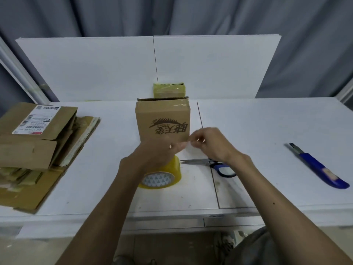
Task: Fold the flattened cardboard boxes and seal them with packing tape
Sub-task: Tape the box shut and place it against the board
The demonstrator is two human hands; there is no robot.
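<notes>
Where the left hand (162,148) and right hand (212,144) meet, their fingertips pinch a short strip of clear tape (183,145) between them, just before the upright brown cardboard box (162,119) on the white desk (267,131). Under the left hand lies a yellowish roll of packing tape (162,177), with black-handled scissors (200,162) beside it. Flattened brown cardboard boxes (38,142) are stacked far left, and a blue utility knife (319,167) lies at right.

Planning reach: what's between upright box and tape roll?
Head view: left hand, between upright box and tape roll, pinching a tape strip.
</notes>
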